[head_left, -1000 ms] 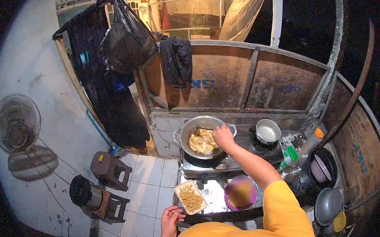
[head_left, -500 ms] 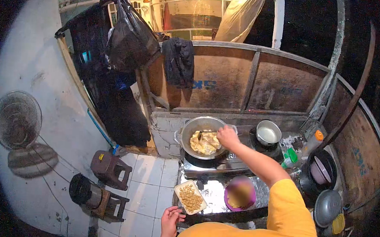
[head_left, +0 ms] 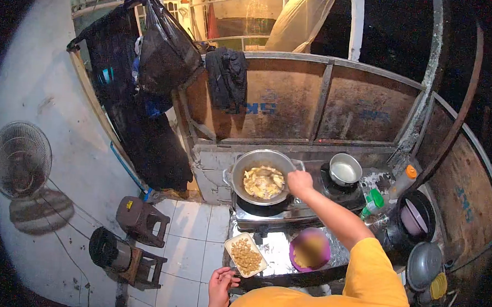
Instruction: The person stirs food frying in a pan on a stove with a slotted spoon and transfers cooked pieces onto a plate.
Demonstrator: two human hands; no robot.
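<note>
A wide metal wok [head_left: 237,178] sits on the gas stove [head_left: 259,212], with pale yellowish pieces of food [head_left: 263,183] frying in bubbling oil. My right hand [head_left: 300,183] is closed at the wok's right rim, around the handle of a spatula whose blade I cannot make out among the food. Low in the view, my left hand [head_left: 221,284] hangs with loosely curled, parted fingers and holds nothing visible. Just beyond it lies a white tray [head_left: 231,249] of small brown pieces [head_left: 247,256]. A purple bowl [head_left: 293,257] with yellowish, blurred contents stands below the stove.
On the right burner stands a smaller pot [head_left: 345,170]. Beside it are a green-capped bottle [head_left: 373,202], an orange-topped bottle [head_left: 405,179] and a black basin [head_left: 431,221]. Plastic stools [head_left: 142,220] and a wall fan [head_left: 21,158] are at left.
My right hand has shifted slightly right and down, toward the wok's rim. The food looks more broken up and spread, and the dark utensil no longer shows clearly. My left hand stays put.
</note>
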